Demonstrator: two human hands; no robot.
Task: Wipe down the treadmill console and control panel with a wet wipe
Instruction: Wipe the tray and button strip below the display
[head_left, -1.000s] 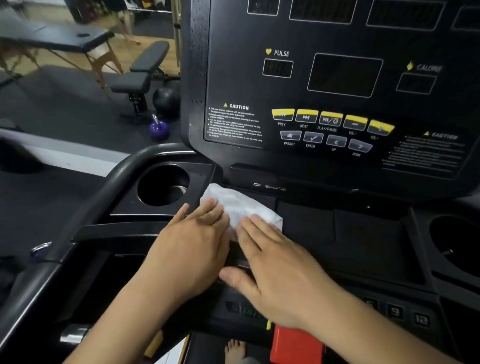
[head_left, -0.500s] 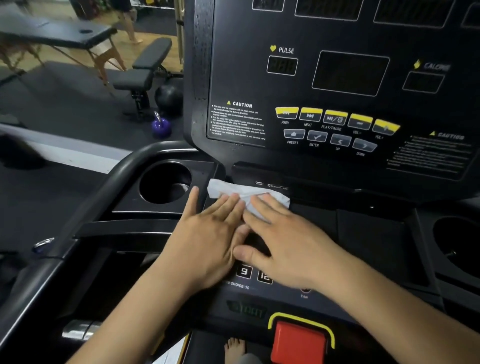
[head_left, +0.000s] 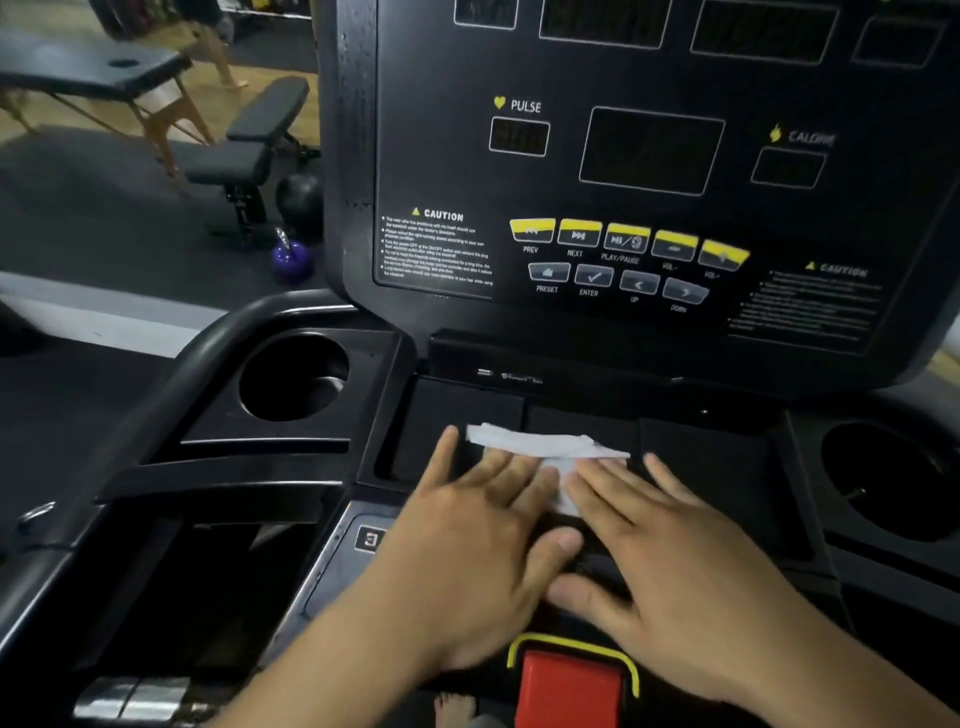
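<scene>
I press both hands, the left hand (head_left: 467, 561) and right hand (head_left: 670, 566), flat and open-fingered on the wet wipe (head_left: 545, 449); no grip closes around it. The wipe lies on the matte black tray (head_left: 717, 467) below the glossy control panel (head_left: 623, 249). It appears bunched, thin and limp. Risk: it rolls under my palms, or a wrist strikes the red stop key (head_left: 571, 686).
</scene>
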